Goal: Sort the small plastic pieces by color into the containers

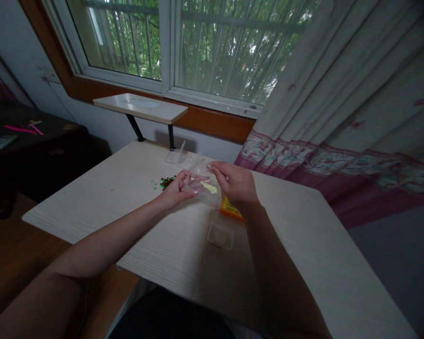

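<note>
A clear plastic bag (210,195) with small pale yellow pieces (209,187) inside is held up over the desk. My left hand (176,190) grips its left side, thumb in front and fingers partly seen through the plastic. At the bag's upper right, my right hand (236,182) is closed in a pinch on its edge. Beyond my left hand lies a pile of small green and dark red pieces (167,182). An orange and yellow package (231,209) is partly hidden behind my right hand. Nearer to me sits a small clear plastic box (220,236).
Another clear plastic container (175,156) stands at the back of the white desk (127,188). A raised shelf (141,107) on black legs is at the back left. Curtains (339,141) hang along the right. A dark table (31,136) with pink items stands at far left.
</note>
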`<action>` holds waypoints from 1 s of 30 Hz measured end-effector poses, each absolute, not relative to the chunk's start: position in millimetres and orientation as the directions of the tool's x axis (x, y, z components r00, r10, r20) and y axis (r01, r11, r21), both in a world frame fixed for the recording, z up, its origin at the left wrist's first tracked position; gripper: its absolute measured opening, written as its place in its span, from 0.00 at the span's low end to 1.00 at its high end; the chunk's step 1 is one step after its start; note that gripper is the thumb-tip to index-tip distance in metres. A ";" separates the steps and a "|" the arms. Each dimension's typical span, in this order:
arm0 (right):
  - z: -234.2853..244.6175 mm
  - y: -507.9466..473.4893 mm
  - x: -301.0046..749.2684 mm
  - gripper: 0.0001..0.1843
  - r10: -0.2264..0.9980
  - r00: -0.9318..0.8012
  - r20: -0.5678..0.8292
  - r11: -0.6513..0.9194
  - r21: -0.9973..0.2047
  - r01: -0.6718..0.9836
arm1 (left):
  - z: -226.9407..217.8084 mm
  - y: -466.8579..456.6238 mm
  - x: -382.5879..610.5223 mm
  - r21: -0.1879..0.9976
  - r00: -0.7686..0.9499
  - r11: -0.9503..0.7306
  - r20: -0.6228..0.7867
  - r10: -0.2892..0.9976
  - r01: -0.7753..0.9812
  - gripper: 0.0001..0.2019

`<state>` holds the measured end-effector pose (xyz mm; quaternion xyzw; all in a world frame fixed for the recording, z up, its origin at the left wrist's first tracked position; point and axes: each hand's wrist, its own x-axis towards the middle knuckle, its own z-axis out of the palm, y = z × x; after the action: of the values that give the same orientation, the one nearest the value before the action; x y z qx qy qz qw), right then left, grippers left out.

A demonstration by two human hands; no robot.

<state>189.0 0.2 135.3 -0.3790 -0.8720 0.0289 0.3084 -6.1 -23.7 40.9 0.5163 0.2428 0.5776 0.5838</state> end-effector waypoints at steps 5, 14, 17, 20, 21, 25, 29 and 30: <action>140.5 4.0 196.4 0.20 0.774 -0.308 0.553 0.569 -0.394 0.722 | 49.2 -20.1 -22.0 0.901 0.402 -0.169 0.339 0.850 -0.400 0.31; 134.1 17.5 207.5 0.16 0.819 -0.434 0.375 0.536 -0.233 0.811 | 49.6 -3.2 -54.7 0.962 0.545 -0.148 0.253 0.800 -0.228 0.34; 130.4 17.4 204.8 0.17 0.835 -0.430 0.342 0.521 -0.242 0.819 | 47.0 4.7 -68.6 0.970 0.439 -0.171 0.231 0.869 -0.171 0.30; 131.7 14.0 203.6 0.21 0.831 -0.444 0.335 0.539 -0.287 0.791 | 47.2 11.2 -88.9 0.978 0.276 -0.196 0.208 0.938 -0.071 0.28; 133.4 12.6 204.0 0.21 0.827 -0.448 0.338 0.547 -0.306 0.779 | 47.8 13.1 -97.1 0.980 0.247 -0.194 0.198 0.948 -0.044 0.28; 141.3 8.0 208.0 0.20 0.824 -0.442 0.353 0.555 -0.351 0.754 | 50.4 19.1 -129.0 0.974 0.117 -0.218 0.210 0.971 0.062 0.29; 145.1 7.7 211.3 0.20 0.830 -0.444 0.337 0.550 -0.365 0.751 | 49.6 21.0 -146.7 0.967 0.060 -0.222 0.216 0.975 0.126 0.30; 145.4 8.0 211.7 0.20 0.834 -0.441 0.333 0.545 -0.367 0.754 | 49.1 21.0 -148.6 0.965 0.066 -0.223 0.215 0.974 0.141 0.30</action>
<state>211.7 8.0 145.4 -0.4698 -0.8447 0.0822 0.2428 -148.6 21.0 49.1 0.6001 0.4646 0.5011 0.4158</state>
